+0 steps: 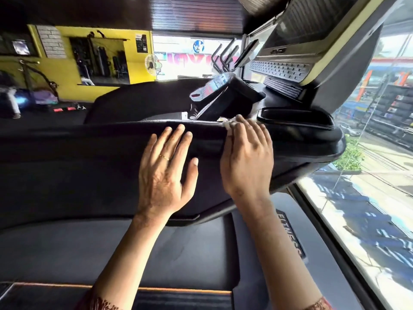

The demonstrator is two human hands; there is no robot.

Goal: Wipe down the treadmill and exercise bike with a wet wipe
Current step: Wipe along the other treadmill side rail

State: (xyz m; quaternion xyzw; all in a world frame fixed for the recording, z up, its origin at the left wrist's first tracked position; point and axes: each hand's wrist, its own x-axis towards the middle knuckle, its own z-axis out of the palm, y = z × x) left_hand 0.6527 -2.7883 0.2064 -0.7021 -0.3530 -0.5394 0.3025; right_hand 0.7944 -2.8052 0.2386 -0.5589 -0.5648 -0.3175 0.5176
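The treadmill [89,153] has a wide black front bar. It looks soft and a bit fuzzy, and its top edge is round.

The left hand [165,175] lies flat on this bar. Its fingers are straight and spread, so its grip is open and holds nothing. A thin gold ring [164,157] sits on one finger.

The right hand [248,157] rests just beside it, farther along the bar. Its fingers are nearly straight and press down on the wet wipe [228,126]. This grip is not closed round the wipe. It only pushes the wipe flat. The wipe is white and crumpled, and small bits of it peek out past the fingertips, on the top edge of the bar.

Right next to the wipe is a black plastic tray [295,118]. It is smooth and shiny, with a long rounded hole in the top. The inside is dark, so I cannot tell what is in it.

Above the tray stands a big dark screen [312,23] in a pale frame. Under it is a silver pad of small buttons [279,69].

Below the arms lies the flat grey deck [67,253]. It looks smooth and dull.

A big glass window [380,198] is on the right, bright with sun. Far off on the left is a yellow wall [67,70].
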